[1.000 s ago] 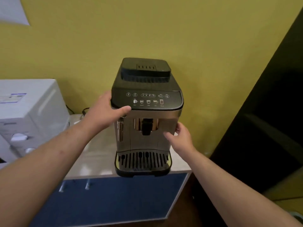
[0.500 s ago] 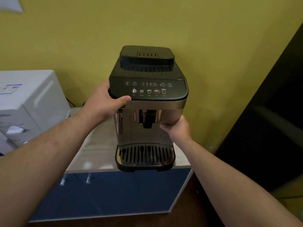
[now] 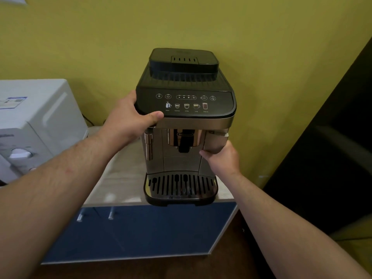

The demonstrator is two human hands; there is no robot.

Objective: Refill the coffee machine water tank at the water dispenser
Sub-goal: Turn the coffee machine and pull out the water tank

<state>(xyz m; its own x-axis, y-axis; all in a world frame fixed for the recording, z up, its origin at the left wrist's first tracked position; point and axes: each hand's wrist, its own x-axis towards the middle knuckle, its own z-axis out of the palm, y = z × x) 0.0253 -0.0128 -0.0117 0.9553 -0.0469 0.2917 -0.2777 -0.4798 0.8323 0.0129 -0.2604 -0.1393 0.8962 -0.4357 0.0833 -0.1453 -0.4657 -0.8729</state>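
Observation:
A black and silver coffee machine point(image 3: 185, 105) stands on a pale countertop point(image 3: 120, 178) against the yellow wall. My left hand point(image 3: 128, 121) grips its top left corner, thumb across the front edge. My right hand point(image 3: 221, 158) is closed on the silver front panel of the water tank point(image 3: 215, 140) at the machine's right side. That panel stands slightly forward of the machine's front. The rest of the tank is hidden inside the machine.
A white appliance point(image 3: 34, 121) sits at the left on the same counter. Below the counter is a blue cabinet front point(image 3: 151, 232) with two metal handles. A dark tall surface point(image 3: 332, 148) stands at the right. A cable runs behind the machine.
My right hand rose from the lower front of the machine to the tank panel and closed on it; the panel now sticks out a little. My left hand stays on the top corner.

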